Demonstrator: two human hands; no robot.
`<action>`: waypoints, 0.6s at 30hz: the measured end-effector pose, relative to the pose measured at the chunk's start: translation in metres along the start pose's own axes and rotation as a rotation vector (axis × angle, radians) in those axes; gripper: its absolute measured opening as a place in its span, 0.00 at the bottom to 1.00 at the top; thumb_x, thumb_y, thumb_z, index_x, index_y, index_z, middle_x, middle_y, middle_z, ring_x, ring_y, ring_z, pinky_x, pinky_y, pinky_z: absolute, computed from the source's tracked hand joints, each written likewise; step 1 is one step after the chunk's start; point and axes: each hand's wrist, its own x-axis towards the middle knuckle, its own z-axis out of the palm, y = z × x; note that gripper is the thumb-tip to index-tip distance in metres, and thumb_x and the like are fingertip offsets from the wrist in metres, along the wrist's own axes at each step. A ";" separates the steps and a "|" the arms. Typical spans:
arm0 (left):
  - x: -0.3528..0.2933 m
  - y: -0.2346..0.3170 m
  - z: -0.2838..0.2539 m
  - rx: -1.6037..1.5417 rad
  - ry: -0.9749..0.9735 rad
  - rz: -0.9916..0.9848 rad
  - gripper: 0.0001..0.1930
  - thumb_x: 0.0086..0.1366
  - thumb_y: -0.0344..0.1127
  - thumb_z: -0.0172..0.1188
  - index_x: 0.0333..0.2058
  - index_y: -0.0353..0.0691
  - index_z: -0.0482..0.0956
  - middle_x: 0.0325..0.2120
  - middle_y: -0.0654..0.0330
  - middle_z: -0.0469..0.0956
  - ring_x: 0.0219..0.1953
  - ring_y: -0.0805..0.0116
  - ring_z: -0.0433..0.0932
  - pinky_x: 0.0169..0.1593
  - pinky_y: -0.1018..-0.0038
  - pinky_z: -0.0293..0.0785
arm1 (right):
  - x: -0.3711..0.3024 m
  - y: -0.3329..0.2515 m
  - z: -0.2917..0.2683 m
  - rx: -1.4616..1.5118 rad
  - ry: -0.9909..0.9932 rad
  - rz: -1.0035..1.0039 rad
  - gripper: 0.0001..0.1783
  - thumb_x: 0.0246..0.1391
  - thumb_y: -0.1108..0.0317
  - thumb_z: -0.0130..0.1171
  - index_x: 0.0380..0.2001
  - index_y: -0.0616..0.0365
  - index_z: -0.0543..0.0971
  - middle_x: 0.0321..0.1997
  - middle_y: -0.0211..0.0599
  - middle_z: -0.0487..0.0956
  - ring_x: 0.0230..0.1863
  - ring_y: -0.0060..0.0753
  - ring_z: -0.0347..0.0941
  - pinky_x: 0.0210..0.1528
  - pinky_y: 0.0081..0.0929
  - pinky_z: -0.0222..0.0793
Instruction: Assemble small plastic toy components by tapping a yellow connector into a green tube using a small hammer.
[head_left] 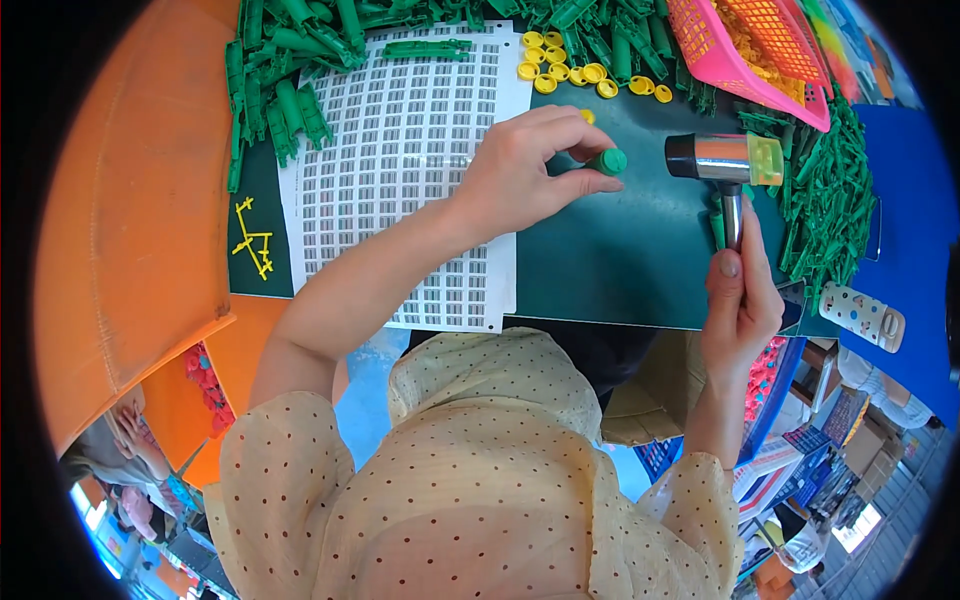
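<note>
My left hand (535,165) pinches a small green plastic cylinder (613,161) between thumb and fingers, its round end facing right. Most of that piece is hidden by the fingers. In my right hand (742,290) is a mallet (712,157), held upright by its metal handle. The mallet's head has a black face on the left and a clear yellow face on the right, and it hangs to the right of the green cylinder, apart from it. Several yellow round caps (558,72) lie beyond my left hand, and a single yellow cap (587,117) sits just behind its fingers.
Green plastic parts pile up at the back (300,40) and right (825,190). A printed label sheet (400,170) covers the left of the dark green tabletop (590,270). Yellow plastic sprues (253,240) lie left, a pink basket (700,50) back right, a patterned case (862,316) near right.
</note>
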 end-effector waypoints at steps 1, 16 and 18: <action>0.000 0.000 0.000 0.006 -0.003 0.034 0.13 0.50 0.33 0.73 0.33 0.40 0.80 0.26 0.62 0.78 0.31 0.68 0.78 0.34 0.75 0.74 | 0.001 -0.004 -0.001 0.083 -0.002 0.041 0.20 0.63 0.75 0.51 0.58 0.58 0.74 0.35 0.34 0.79 0.25 0.17 0.67 0.28 0.18 0.66; 0.003 0.016 -0.020 -0.055 0.216 0.189 0.12 0.53 0.28 0.71 0.35 0.35 0.79 0.29 0.60 0.79 0.29 0.73 0.80 0.35 0.78 0.75 | 0.014 0.053 0.035 -0.250 -0.155 -0.219 0.19 0.54 0.77 0.59 0.51 0.57 0.78 0.30 0.38 0.73 0.29 0.35 0.69 0.31 0.28 0.66; 0.005 0.014 -0.022 -0.056 0.274 0.151 0.12 0.54 0.27 0.70 0.36 0.34 0.78 0.32 0.60 0.79 0.31 0.73 0.80 0.36 0.78 0.76 | 0.022 0.053 0.037 -0.238 -0.170 -0.287 0.17 0.53 0.76 0.60 0.48 0.58 0.79 0.30 0.38 0.74 0.30 0.36 0.70 0.32 0.29 0.67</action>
